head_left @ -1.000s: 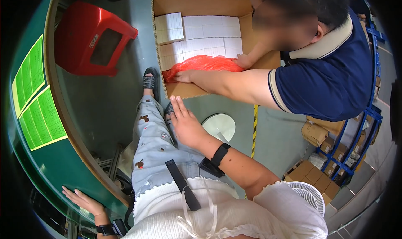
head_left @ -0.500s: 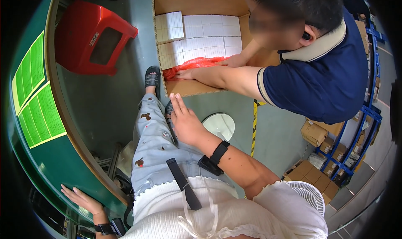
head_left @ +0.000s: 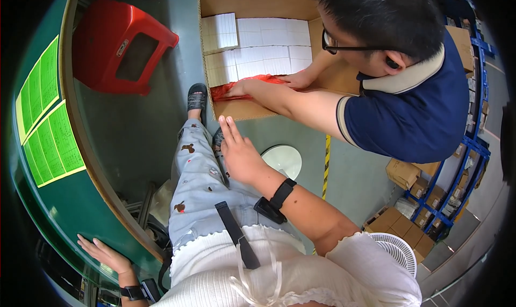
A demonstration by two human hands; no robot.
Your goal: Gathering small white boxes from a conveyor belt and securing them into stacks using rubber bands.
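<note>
The right hand's fingers are stretched flat, together, holding nothing; the carton lies just beyond them. The left hand is spread on the table.

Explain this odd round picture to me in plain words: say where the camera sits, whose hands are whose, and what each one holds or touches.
The camera sits on a person's head and looks down through a very wide lens, so straight edges bend. That person's left hand lies flat and open on the green table, near the bright green sheets. Their right hand, also open and holding nothing, rests on their knee in the pale jeans. A second person in a dark blue shirt bends over a cardboard box of white packets; both of their hands are on something red at its near edge. A red stool stands on the floor.
</note>
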